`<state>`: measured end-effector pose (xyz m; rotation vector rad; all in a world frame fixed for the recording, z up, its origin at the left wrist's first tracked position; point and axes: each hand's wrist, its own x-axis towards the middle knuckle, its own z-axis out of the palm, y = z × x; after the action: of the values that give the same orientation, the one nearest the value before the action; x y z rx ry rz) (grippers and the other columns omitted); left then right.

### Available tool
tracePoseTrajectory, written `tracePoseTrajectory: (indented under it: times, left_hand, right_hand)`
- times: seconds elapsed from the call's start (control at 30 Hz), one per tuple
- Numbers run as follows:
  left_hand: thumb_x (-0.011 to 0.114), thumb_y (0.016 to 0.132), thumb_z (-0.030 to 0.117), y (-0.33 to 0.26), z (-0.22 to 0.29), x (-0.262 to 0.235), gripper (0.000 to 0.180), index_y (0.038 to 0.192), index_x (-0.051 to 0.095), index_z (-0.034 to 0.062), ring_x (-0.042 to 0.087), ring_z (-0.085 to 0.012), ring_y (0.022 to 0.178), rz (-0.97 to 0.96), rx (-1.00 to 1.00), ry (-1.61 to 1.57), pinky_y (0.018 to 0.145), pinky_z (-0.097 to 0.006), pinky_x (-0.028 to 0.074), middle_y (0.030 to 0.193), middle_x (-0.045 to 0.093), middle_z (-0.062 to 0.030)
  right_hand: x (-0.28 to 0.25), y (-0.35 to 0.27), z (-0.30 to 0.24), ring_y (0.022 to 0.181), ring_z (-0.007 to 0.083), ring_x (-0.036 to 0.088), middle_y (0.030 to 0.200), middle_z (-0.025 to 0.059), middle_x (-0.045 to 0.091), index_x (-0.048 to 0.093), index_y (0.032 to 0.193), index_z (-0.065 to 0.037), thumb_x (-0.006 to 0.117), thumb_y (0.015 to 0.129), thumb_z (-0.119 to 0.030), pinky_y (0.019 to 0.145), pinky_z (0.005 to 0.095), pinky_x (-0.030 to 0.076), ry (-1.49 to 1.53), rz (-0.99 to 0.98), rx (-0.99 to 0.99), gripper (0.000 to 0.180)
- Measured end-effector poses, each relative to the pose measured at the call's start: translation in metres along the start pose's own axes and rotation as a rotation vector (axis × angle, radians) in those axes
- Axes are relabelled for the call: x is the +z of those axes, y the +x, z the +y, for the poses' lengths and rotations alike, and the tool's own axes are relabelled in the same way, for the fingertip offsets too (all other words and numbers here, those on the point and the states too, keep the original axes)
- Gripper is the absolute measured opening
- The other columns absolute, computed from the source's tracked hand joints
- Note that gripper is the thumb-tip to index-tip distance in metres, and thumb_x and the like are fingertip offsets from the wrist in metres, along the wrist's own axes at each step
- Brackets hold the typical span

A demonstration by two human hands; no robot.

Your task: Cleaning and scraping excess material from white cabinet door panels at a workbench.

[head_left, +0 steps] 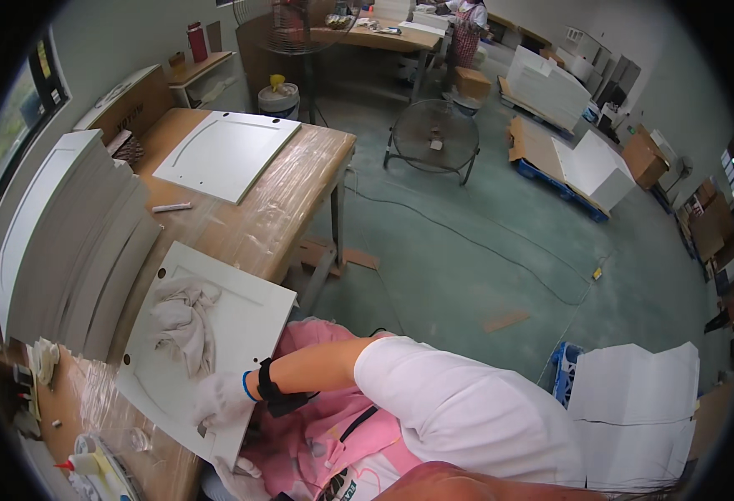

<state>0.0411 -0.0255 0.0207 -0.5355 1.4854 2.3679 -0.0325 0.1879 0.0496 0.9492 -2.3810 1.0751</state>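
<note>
A white panel [242, 292] with dark round holes along its edges lies on the workbench in front of me, overhanging its near side. My right hand [223, 402], in a white glove, is on the panel's lower part with its fingers curled; what they hold, if anything, is hidden. Beyond it, a crumpled whitish cloth [185, 321] rests on the panel. At the panel's near corner is my gloved left hand [237, 478], mostly cut off by the lower edge of the view, its fingers closed at the panel's edge.
A tall stack of white panels [75, 250] stands left. Farther along the film-covered workbench [292, 175] lie another white panel [229, 154] and a marker-like stick [172, 207]. Glue bottles [83, 464] sit nearby. A floor fan [433, 142], cables and a distant person [467, 29] are beyond.
</note>
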Motion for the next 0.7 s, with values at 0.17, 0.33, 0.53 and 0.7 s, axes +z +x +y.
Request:
tracePoseTrajectory:
  times: [0.17,0.33,0.53,0.7]
  left_hand:
    - [0.048,0.102,0.041,0.001,-0.004,-0.016,0.030,0.111,0.056,0.0137,0.042,-0.0078,0.042,-0.136,0.079,0.077,0.034,-0.022,0.030,0.060,0.051,0.0031]
    - [0.050,0.101,0.043,-0.014,0.005,0.006,0.030,0.109,0.056,0.0148,0.047,-0.0100,0.047,-0.013,-0.006,-0.036,0.038,-0.022,0.034,0.066,0.056,-0.0003]
    - [0.049,0.101,0.043,0.014,-0.007,-0.031,0.036,0.100,0.060,0.0090,0.056,-0.0185,0.053,-0.224,-0.067,-0.028,0.047,-0.030,0.044,0.067,0.062,-0.0069]
    - [0.050,0.101,0.036,0.018,-0.016,-0.042,0.033,0.110,0.060,0.0050,0.063,-0.0184,0.058,-0.401,-0.088,-0.185,0.054,-0.028,0.052,0.076,0.069,-0.0090]
  right_hand:
    - [0.005,-0.001,0.002,0.084,0.0322,0.066,0.087,0.0114,0.069,0.073,0.103,-0.015,0.059,0.081,-0.023,0.075,0.0445,0.052,0.053,-0.019,0.066,0.028]
    - [0.000,0.007,0.002,0.086,0.0353,0.066,0.090,0.0156,0.069,0.071,0.109,-0.014,0.056,0.085,-0.026,0.077,0.0455,0.052,-0.008,-0.151,0.086,0.030]
    - [-0.006,0.011,0.005,0.088,0.0385,0.065,0.098,0.0184,0.068,0.069,0.115,-0.009,0.057,0.092,-0.025,0.081,0.0455,0.052,0.110,-0.102,0.062,0.030]
    - [-0.008,0.015,-0.003,0.081,0.0341,0.064,0.088,0.0153,0.066,0.068,0.116,-0.012,0.062,0.087,-0.013,0.072,0.0433,0.051,0.000,-0.156,0.153,0.030]
